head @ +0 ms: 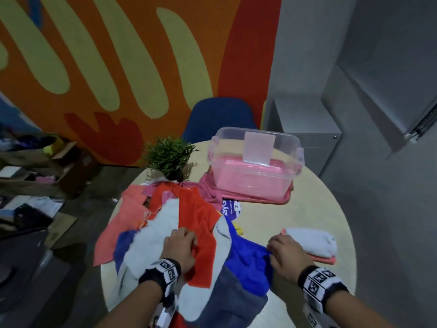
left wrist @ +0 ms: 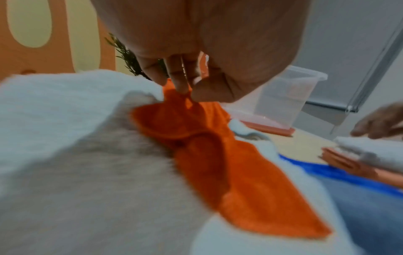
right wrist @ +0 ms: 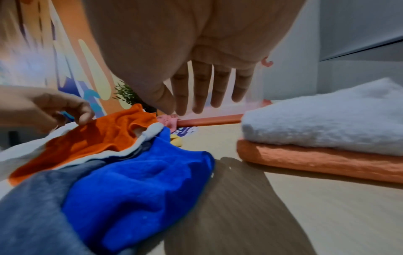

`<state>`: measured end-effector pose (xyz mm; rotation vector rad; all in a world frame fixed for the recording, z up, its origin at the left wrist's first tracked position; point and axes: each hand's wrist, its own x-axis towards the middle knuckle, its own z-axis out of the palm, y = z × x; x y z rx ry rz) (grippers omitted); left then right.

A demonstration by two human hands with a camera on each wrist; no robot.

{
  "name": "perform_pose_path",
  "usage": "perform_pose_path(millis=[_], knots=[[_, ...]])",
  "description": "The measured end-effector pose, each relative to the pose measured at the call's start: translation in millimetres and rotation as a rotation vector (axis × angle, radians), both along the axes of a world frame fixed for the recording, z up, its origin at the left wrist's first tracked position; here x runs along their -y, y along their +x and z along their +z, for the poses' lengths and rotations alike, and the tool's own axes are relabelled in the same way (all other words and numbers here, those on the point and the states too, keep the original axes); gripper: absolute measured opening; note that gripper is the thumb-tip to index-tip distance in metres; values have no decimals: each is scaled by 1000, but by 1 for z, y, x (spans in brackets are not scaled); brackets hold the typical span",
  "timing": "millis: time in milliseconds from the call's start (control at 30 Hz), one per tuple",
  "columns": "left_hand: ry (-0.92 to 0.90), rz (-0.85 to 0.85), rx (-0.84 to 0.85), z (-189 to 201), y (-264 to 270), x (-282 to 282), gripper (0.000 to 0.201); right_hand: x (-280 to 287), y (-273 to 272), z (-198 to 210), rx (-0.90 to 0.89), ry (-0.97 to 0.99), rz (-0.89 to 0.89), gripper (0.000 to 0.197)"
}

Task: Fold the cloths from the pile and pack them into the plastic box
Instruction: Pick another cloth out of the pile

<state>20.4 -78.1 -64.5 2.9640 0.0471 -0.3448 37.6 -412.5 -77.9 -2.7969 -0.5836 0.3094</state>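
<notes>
Pinching orange cloth (left wrist: 229, 155), left fingers (left wrist: 181, 77)

left hand (left wrist: 196, 57) curls palm down, fingertips (left wrist: 182, 86) and thumb pinched together; right hand (right wrist: 196, 57) hovers just right of it, fingers (right wrist: 201, 89) straight, slightly spread.

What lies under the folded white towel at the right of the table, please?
Under the folded white towel lies a folded salmon-orange cloth, resting on the round table. Anything between them is hidden.

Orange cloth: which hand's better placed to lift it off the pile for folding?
Left. The left hand already pinches the orange cloth on the pile; the right hand is open, fingers straight, beside the blue cloth.
</notes>
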Motion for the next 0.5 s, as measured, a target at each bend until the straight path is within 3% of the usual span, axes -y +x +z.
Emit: perform_pose_path(millis=[100, 200, 300, 400, 433, 500], knots=[[87, -146, -68, -7, -15, -28, 37, -35, -3, 8, -56, -3, 68, 29], [104, -203, -7, -7, -19, -30, 29, -70, -8, 17, -133, 33, 122, 28], [-68, -209, 118, 14, -15, -15, 32, -101, -13, 33, -179, 146, 130, 39], [-325, -254, 236, 53, -5, 7, 27, -128, -16, 60, -179, 396, 93, 72], [-384, -282, 272, 66, -1, 15, 28, -134, -14, 69, -131, 465, 79, 73], [-453, -332, 349, 91, 6, 28, 31, -139, -5, 87, -15, 543, 15, 57]])
